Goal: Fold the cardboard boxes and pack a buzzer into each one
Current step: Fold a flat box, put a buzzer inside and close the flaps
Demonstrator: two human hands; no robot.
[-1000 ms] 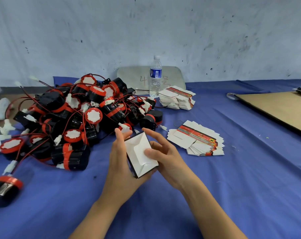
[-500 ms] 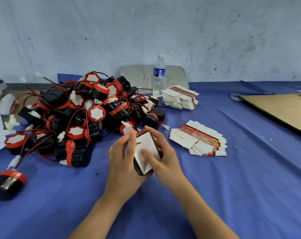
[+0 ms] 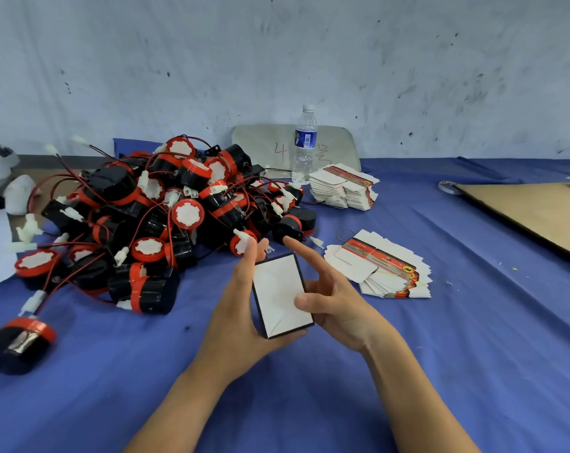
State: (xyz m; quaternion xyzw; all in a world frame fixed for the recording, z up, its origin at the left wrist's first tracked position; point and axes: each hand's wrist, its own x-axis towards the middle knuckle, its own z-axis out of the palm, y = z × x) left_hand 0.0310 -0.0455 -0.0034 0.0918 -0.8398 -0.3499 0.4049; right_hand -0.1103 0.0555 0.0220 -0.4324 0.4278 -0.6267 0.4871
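Two hands hold the folded box (image 3: pixel 282 294): left hand (image 3: pixel 234 325) wraps its left edge; right hand (image 3: pixel 342 308) thumb presses the white face, index finger straight, off it. Other right fingers hidden behind box.

1. The left forearm (image 3: pixel 185 397) is showing bare along its whole visible length, from the lower frame edge up to the wrist.
2. The right forearm (image 3: pixel 417 393) is likewise showing bare and slim, with no covering on it.
3. The left hand (image 3: pixel 241 308) is going bare, its fingers looking long and slender.
4. The right hand (image 3: pixel 339 305) is going bare too, a short thumbnail showing.
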